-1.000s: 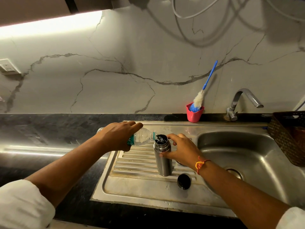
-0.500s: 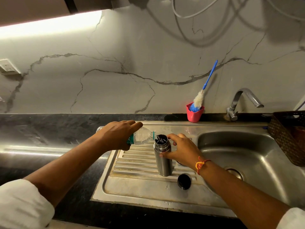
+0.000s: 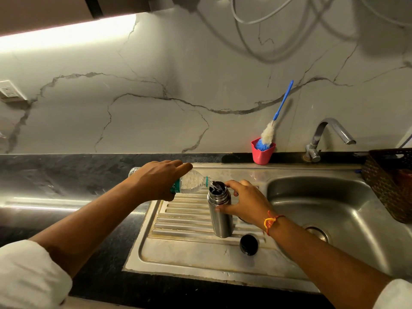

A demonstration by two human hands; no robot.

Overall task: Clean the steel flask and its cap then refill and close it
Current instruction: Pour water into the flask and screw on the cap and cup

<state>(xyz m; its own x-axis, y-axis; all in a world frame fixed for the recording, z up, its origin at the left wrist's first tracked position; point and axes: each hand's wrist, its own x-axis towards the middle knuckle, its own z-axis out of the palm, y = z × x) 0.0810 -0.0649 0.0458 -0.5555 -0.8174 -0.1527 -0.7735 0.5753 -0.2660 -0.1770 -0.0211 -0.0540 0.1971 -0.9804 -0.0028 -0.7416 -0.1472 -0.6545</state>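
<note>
Head view: left hand point(image 3: 159, 180) grips tilted bottle point(image 3: 190, 184), spout at flask point(image 3: 219, 209) mouth to refill, right hand point(image 3: 244, 202) clasps flask steady, cap point(image 3: 248, 244) off beside it.

My left sleeve point(image 3: 29, 275): white cloth, bunched up above the forearm.
My right sleeve point(image 3: 394, 295): white as well.
My right wrist: knotted thread band point(image 3: 270, 220), red, orange and yellow.

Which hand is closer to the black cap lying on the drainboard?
Right. The right hand holds the flask just behind the cap; the left hand tips the water bottle farther back and left.
</note>
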